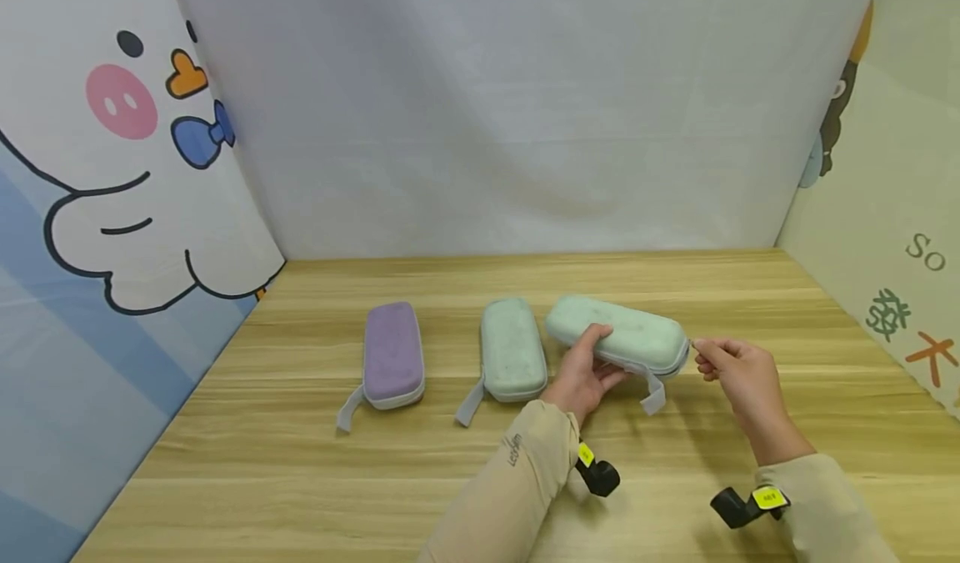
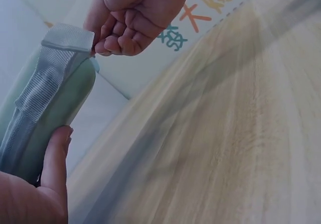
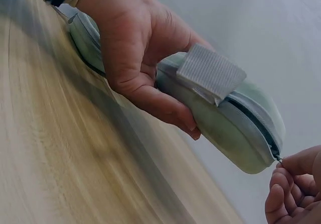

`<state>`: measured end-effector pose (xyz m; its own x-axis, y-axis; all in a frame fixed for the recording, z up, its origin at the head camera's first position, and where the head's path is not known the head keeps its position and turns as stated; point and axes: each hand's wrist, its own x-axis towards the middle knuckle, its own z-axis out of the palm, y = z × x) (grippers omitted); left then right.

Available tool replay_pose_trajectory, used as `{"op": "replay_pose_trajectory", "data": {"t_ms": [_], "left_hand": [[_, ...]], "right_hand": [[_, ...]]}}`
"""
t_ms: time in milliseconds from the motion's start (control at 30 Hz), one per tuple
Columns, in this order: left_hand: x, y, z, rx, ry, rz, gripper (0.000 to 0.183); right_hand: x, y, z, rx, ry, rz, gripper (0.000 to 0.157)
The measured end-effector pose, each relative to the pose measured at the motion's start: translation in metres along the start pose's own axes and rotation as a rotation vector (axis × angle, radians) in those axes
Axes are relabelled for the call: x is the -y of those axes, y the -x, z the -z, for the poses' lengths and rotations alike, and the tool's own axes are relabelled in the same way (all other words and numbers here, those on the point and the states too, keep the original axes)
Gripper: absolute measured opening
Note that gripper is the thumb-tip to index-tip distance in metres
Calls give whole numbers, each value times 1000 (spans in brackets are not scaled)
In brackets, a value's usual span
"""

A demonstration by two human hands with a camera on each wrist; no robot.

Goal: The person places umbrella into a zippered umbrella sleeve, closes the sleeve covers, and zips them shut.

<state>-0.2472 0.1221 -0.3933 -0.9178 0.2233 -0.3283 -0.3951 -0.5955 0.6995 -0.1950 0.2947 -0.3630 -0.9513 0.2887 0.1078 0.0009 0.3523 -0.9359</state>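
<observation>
My left hand (image 1: 582, 375) grips a mint-green zippered case (image 1: 618, 329) around its near side and holds it tilted above the table. The thumb lies on top of the case and the fingers reach underneath. At its right end, my right hand (image 1: 742, 375) pinches the small zipper pull (image 3: 279, 159) between thumb and forefinger. In the right wrist view the zipper is parted along a dark gap (image 3: 253, 119) near that end. A grey fabric strap (image 3: 213, 74) hangs off the side of the case. What is inside stays hidden.
A second mint-green case (image 1: 513, 350) lies on the wooden table (image 1: 450, 480) just left of the held one. Farther left lies a purple case (image 1: 393, 353); both have grey straps. A white cloth (image 1: 525, 113) stands behind, with printed panels at both sides.
</observation>
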Motion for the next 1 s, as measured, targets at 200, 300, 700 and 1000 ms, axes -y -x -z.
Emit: {"op": "replay_pose_trajectory", "data": {"t_ms": [200, 300, 700, 1000], "left_hand": [[1, 0, -1, -47, 39, -61, 31], [3, 0, -1, -73, 70, -72, 32], [4, 2, -5, -113, 196, -115, 42], [-4, 3, 6, -140, 143, -12, 59]], "right_hand": [[-4, -1, -4, -28, -46, -41, 31], [-3, 2, -5, -12, -50, -40, 32], [-23, -7, -11, 15, -46, -10, 39], [8, 7, -12, 10, 8, -13, 35]]}}
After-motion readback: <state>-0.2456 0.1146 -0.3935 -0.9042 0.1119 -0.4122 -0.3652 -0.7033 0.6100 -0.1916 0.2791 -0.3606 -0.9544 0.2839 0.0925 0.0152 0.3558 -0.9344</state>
